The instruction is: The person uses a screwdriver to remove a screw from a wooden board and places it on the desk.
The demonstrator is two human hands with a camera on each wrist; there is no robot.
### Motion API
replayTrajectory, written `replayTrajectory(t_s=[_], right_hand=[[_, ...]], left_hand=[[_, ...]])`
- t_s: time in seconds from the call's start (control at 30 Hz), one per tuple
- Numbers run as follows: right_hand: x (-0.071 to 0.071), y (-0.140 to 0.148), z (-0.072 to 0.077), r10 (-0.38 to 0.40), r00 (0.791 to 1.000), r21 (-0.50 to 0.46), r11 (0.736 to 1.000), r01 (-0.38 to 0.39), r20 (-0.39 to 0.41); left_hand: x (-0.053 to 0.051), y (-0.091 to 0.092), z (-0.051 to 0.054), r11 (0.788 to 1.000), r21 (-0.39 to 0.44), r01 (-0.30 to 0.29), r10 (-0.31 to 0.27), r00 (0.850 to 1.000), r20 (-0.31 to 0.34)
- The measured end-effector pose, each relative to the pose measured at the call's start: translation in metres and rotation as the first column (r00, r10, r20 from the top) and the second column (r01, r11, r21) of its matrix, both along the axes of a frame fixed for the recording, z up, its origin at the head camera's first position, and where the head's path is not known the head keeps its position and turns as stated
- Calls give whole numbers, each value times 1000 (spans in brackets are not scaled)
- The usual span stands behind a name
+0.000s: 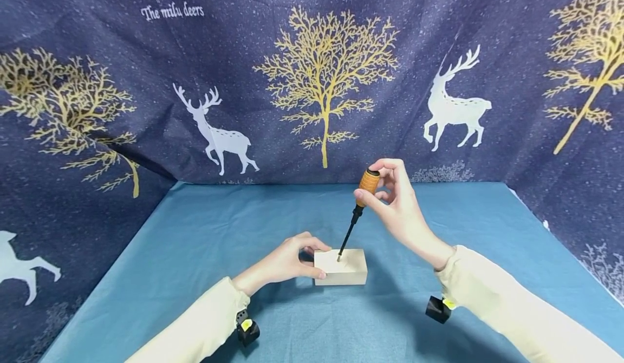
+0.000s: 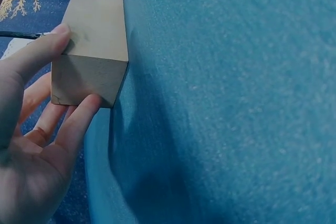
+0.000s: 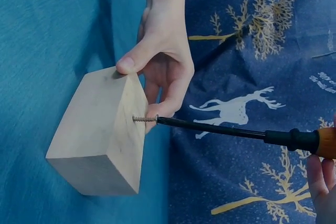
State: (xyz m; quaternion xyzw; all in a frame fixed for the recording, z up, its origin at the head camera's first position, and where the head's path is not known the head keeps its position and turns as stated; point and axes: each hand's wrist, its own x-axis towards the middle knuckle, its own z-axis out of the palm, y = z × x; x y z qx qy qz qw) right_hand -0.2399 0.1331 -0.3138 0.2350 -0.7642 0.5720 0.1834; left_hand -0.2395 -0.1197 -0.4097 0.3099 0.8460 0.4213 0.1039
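Observation:
A pale wooden block lies on the blue cloth. My left hand grips its left end, thumb on the front face and fingers behind; the left wrist view shows the thumb against one face. A screw stands partly sunk in the block's top, its threads still showing. The tip of a screwdriver with a black shaft meets the screw head. My right hand pinches the orange screwdriver handle between thumb and fingers, above and to the right of the block. The tool leans to the right.
Blue cloth covers the table around the block. A dark blue backdrop printed with deer and yellow trees hangs behind and at the sides. Small black cameras are strapped at both wrists.

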Motion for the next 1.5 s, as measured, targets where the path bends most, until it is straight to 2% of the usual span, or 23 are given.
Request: replayTrajectory(t_s=[0.13,0.2,0.33,0.43,0.5,0.63,0.73,0.9,1.03,1.2,1.27,1.33,1.43,1.5], right_hand=[[0,2,2,65,998,2,998,-65,-18],[0,3,3,128,992,2,992,-128,-18],[1,5,5,277,961,-25,961,-276,15],[1,5,4,334,942,-52,942,-332,30],[2,3,5,306,952,-46,951,-305,22],[3,1,6,154,988,12,988,-154,-3],[2,2,9,80,997,43,996,-80,6],[2,4,12,95,995,44,994,-96,21],[3,5,14,144,990,47,988,-144,7],[4,5,14,288,957,-15,958,-287,27],[4,4,13,324,945,-51,946,-321,46],[4,3,12,295,954,-50,955,-293,51],[3,2,12,173,984,14,985,-174,48],[2,2,12,104,993,55,993,-107,51]], left_hand=[[0,0,-1,1000,0,-4,4,1000,10],[0,0,-1,1000,1,-6,6,1000,14],[1,0,-1,1000,4,-5,5,1000,15],[1,-1,-1,1000,9,-4,4,1000,20],[1,-1,-2,1000,10,-3,3,1000,21],[1,0,-3,1000,18,3,-3,1000,17],[1,0,-3,1000,26,7,-8,1000,18],[1,-1,-3,1000,29,7,-7,1000,24],[1,-1,-3,1000,25,7,-8,1000,28],[1,-1,-3,1000,22,4,-4,1000,30],[1,-1,-3,1000,18,3,-4,1000,24],[1,-1,-3,1000,17,2,-2,1000,18],[1,-1,-3,1000,20,4,-5,1000,20],[1,-1,-3,1000,24,4,-5,1000,28]])
